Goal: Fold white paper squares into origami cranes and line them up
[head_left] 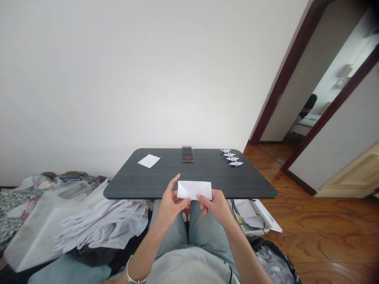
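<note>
The left hand [172, 205] and the right hand [215, 206] are both grasping a folded paper [194, 190], a white rectangle held up between them, just over the near edge of the desk [248, 185]. The left hand pinches the paper's lower left part, with one finger raised beside its left end. The right hand closes on the lower right corner, its fingers curled over the front. A silver bangle [134, 271] circles the left wrist, and the jeans-clad knees [201, 221] lie below both hands.

Ahead of the hands, a loose white sheet [149, 161] lies on the desk toward the left. Straight ahead near the far edge is a dark, blurred rectangular object [187, 154], too unclear to name. Ahead and to the right, four paper cranes [231, 157] stand in a slanting row.

Left of the left hand, a heap of white paper [100, 225] rests on a translucent plastic bag [38, 225]. Below and right of the right hand, a black bin [274, 262] holds paper scraps, and the wooden floor [314, 221] stretches beyond it.
</note>
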A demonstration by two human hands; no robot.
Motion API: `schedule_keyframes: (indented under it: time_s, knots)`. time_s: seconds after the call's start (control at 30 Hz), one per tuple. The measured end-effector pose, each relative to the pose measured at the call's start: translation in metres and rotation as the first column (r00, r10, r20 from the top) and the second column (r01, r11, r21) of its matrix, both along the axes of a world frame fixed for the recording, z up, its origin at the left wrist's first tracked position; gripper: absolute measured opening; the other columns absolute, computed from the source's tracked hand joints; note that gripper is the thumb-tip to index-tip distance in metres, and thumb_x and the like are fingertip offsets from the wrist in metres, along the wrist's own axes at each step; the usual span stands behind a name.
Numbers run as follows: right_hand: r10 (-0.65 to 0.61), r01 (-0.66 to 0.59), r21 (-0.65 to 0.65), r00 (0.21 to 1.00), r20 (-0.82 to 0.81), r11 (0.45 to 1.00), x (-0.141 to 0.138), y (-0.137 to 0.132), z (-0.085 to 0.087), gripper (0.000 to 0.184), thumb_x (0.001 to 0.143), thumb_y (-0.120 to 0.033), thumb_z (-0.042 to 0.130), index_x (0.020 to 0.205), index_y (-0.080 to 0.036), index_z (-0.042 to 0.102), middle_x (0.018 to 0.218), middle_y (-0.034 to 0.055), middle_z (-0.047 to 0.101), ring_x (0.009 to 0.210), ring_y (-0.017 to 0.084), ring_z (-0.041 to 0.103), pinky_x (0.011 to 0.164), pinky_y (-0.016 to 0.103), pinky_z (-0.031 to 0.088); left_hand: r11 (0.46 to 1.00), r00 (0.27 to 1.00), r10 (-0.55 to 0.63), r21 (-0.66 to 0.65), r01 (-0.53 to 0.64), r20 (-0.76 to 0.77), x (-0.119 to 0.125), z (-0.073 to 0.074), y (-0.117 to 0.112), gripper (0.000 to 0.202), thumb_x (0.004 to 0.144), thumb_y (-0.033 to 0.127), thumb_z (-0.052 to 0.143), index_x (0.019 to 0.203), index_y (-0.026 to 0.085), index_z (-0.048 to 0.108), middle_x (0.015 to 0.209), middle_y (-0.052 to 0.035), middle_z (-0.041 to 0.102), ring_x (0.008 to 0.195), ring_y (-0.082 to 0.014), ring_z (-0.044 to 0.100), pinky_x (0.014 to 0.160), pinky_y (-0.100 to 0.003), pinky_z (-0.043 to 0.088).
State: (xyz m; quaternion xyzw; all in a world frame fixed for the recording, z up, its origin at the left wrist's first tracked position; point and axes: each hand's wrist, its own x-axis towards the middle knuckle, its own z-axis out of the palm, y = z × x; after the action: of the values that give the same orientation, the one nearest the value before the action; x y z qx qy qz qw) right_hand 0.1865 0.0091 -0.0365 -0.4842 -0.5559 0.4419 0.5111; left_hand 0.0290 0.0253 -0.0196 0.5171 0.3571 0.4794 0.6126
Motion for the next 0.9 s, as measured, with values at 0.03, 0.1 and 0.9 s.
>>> schedule_keyframes:
  time_s: [0.03,0.1,0.9]
  knots:
    - [-0.008,0.008,0.004,1.000,0.008,1.000,0.001,0.000,0.001,0.035,0.073,-0.036,0.059,0.046,-0.017,0.051,0.036,-0.0025,0.051,0.030,0.007,0.043,0.035,0.018,0.033,1.000,1.000,0.004,-0.005,-0.004,-0.002,-0.001,0.001,0.000,0.096,0.061,0.019,0.073,0.139,0.016,0.018,0.069,0.0005,0.065,0.054,-0.0097,0.056,0.054,-0.021,0.047]
    - [-0.021,0.021,0.008,1.000,0.021,1.000,0.002,0.000,0.002,0.036,0.073,-0.038,0.059,0.045,-0.017,0.051,0.036,-0.0025,0.051,0.030,0.007,0.043,0.035,0.019,0.033,1.000,1.000,0.012,-0.007,-0.012,0.001,-0.003,0.001,0.001,0.096,0.061,0.021,0.074,0.140,0.016,0.018,0.070,-0.0001,0.065,0.057,-0.0108,0.058,0.055,-0.021,0.047]
    - [-0.091,0.090,0.019,0.996,0.024,0.996,0.009,0.001,0.001,0.037,0.073,-0.040,0.062,0.045,-0.017,0.052,0.035,-0.0014,0.051,0.031,0.009,0.043,0.038,0.020,0.034,0.997,0.998,0.068,-0.035,-0.068,-0.006,-0.021,0.006,0.000,0.096,0.061,0.023,0.074,0.140,0.012,0.021,0.064,0.0002,0.067,0.059,-0.0141,0.064,0.063,-0.027,0.051]
